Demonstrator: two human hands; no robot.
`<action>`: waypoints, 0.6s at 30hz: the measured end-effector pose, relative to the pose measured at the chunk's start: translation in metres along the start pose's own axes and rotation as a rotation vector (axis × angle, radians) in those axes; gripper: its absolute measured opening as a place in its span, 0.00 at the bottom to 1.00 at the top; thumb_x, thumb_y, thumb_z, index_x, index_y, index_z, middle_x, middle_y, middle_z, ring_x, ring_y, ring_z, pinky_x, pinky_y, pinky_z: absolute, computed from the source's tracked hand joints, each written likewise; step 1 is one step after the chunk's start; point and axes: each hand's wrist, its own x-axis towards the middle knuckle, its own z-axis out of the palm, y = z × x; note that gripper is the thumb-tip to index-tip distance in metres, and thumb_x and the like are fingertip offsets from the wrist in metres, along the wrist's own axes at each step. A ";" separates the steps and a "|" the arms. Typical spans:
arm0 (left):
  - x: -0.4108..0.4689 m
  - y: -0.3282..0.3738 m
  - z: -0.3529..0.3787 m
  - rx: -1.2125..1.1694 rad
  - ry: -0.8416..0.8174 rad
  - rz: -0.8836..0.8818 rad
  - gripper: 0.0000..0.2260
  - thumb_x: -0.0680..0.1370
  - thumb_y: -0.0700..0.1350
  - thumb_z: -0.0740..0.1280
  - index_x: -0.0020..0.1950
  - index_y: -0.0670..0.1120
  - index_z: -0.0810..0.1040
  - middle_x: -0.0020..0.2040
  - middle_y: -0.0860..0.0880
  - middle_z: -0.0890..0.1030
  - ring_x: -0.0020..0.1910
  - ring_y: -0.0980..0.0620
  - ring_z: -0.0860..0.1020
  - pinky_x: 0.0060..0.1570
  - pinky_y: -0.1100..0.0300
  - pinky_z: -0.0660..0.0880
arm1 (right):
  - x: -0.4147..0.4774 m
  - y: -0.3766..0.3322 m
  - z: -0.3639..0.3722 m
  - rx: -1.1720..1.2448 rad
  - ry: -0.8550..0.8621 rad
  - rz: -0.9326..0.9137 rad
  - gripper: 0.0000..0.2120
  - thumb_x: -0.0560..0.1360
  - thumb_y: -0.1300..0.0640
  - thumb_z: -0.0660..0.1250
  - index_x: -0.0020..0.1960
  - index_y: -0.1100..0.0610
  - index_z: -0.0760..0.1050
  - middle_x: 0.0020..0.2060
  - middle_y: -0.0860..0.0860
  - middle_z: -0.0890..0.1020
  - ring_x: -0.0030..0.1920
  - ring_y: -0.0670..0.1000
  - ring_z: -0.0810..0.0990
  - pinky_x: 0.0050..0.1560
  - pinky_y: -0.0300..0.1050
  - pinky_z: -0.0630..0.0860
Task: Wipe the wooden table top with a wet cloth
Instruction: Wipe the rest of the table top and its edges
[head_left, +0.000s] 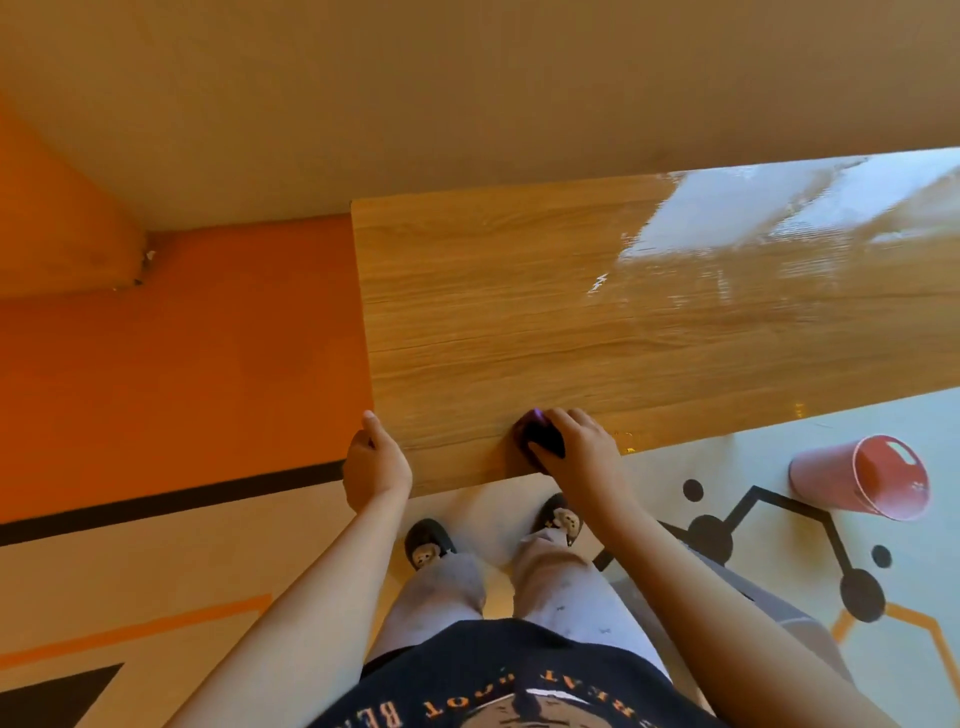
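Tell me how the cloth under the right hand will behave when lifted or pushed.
Probably floppy: the cloth is bunched into a small wad under the right hand, so it should droop when lifted. Likely damp and heavy for its size, given the wet sheen on the table. It should slide easily on that smooth top.

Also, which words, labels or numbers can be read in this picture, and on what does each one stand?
"...EAT NOT BE...": orange letters on the dark shirt, upside down to the camera, cut off at both ends and only partly readable.
Cup: a white patch, no letters that can be read.
Table, cloth, floor: no text; the floor bears only lines and dots.
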 end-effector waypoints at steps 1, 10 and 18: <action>-0.001 0.001 -0.001 0.003 -0.002 0.001 0.27 0.81 0.62 0.44 0.43 0.45 0.74 0.34 0.50 0.73 0.32 0.49 0.72 0.38 0.52 0.74 | 0.001 0.008 -0.005 0.004 0.009 0.026 0.15 0.72 0.57 0.72 0.57 0.59 0.77 0.46 0.56 0.80 0.47 0.58 0.78 0.41 0.44 0.70; -0.006 0.005 -0.003 0.131 0.042 0.020 0.27 0.82 0.60 0.42 0.54 0.43 0.73 0.40 0.46 0.75 0.38 0.44 0.74 0.38 0.54 0.69 | 0.003 0.078 -0.042 0.022 0.134 0.193 0.12 0.72 0.59 0.71 0.55 0.58 0.76 0.42 0.54 0.78 0.42 0.56 0.76 0.39 0.46 0.71; -0.053 0.027 0.012 0.283 0.178 0.575 0.21 0.81 0.51 0.56 0.71 0.41 0.64 0.71 0.41 0.66 0.68 0.42 0.66 0.65 0.45 0.66 | -0.004 0.149 -0.079 0.009 0.195 0.237 0.09 0.73 0.60 0.70 0.51 0.60 0.76 0.39 0.54 0.76 0.39 0.56 0.74 0.37 0.45 0.67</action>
